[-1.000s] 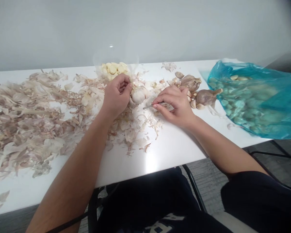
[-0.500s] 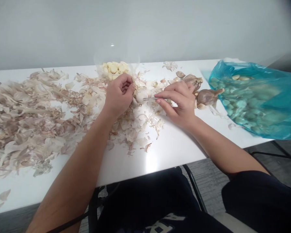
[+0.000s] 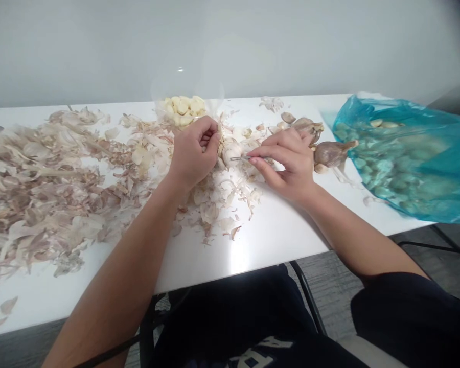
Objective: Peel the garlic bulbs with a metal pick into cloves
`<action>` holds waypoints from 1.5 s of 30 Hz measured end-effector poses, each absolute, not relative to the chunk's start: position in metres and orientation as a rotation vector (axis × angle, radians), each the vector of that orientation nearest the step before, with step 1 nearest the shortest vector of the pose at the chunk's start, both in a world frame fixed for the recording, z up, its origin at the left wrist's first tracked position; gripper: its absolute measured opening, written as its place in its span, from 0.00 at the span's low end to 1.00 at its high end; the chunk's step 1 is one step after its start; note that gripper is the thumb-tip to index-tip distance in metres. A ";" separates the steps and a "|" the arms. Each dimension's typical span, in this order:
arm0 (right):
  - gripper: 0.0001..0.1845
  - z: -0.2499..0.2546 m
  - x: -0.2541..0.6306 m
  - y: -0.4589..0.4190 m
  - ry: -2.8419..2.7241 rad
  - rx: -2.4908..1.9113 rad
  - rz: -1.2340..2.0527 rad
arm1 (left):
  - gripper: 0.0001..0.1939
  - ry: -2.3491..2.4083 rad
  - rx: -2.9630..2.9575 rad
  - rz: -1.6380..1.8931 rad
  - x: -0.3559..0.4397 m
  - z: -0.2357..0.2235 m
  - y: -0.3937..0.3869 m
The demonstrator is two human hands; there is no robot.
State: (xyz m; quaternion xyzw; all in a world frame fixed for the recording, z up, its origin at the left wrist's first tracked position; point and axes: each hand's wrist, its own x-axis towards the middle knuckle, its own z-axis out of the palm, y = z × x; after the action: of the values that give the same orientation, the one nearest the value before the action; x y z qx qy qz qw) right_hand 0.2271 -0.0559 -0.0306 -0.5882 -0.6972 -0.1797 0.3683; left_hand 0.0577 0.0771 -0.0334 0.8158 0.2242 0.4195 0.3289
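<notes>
My left hand is curled, its fingertips pressed against a white garlic bulb that sits among loose skins. Its underside is hidden by the skins and my fingers. My right hand pinches a thin metal pick, and the pick's tip points left at the bulb. Just beyond my right hand lies a purple-streaked whole garlic head, with another behind it. Peeled cream cloves fill a clear plastic bowl behind my left hand.
A large heap of papery garlic skins covers the table's left side. A blue plastic bag holding many garlic cloves lies at the right, on the white table. My dark-clothed lap sits below the front edge.
My left hand and the white bulb have shifted a little to the right. My right hand has also moved slightly, carrying the pick with it.
</notes>
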 end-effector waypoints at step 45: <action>0.17 -0.026 0.248 -0.058 -1.913 -1.637 -0.318 | 0.09 0.523 2.639 1.025 0.055 -0.033 0.073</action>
State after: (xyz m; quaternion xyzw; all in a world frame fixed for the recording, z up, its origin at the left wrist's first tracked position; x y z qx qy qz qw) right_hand 0.2475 -0.0580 -0.0262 -0.6158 -0.7196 -0.1197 0.2976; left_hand 0.0549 0.0727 -0.0331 0.9088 0.1800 0.3528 0.1310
